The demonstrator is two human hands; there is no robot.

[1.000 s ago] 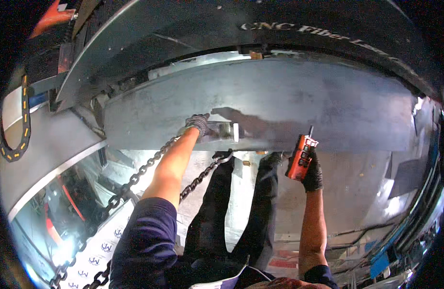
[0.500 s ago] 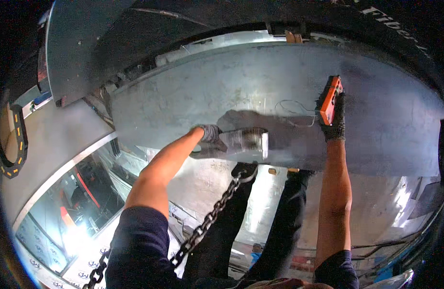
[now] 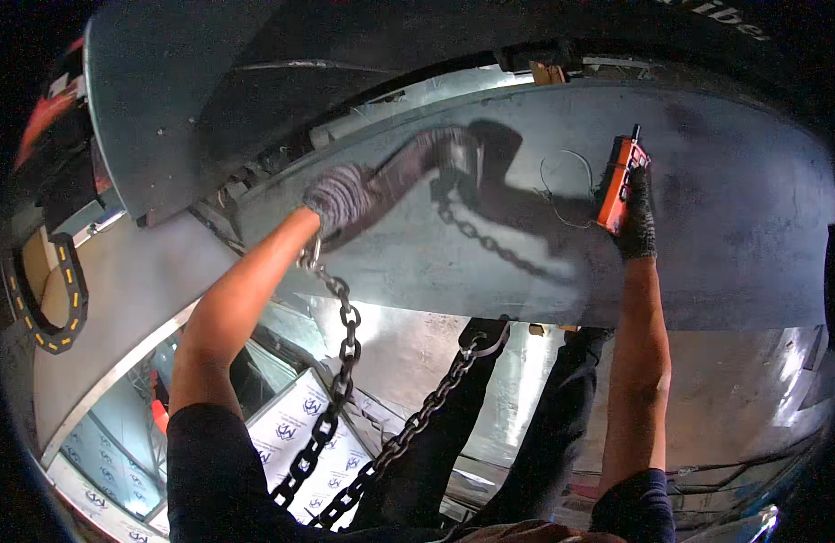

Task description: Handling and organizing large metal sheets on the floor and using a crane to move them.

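My left hand (image 3: 338, 195), in a grey knit glove, is closed on a curved metal lifting hook (image 3: 415, 165), blurred by motion. A shackle (image 3: 312, 253) at its lower end joins it to a dark chain (image 3: 347, 317). The hook is over a wide grey metal sheet (image 3: 707, 190), casting a bent shadow. In my right hand (image 3: 638, 213), gloved too, is an orange remote control (image 3: 618, 190) with a black antenna. A second chain (image 3: 410, 430) runs to another hook (image 3: 485, 338) at the sheet's near edge, close to my legs.
A thin wire loop (image 3: 571, 163) lies on the sheet. Below left are stacked panels in printed white film (image 3: 295, 421). A dark upright panel (image 3: 155, 109) rises at the far left, beside a curved black cable carrier (image 3: 71, 281). A small wood block (image 3: 548, 72) touches the sheet's far edge.
My left hand has moved up and left with the hook, and its chain now hangs in view. The right hand keeps the remote in nearly the same place.
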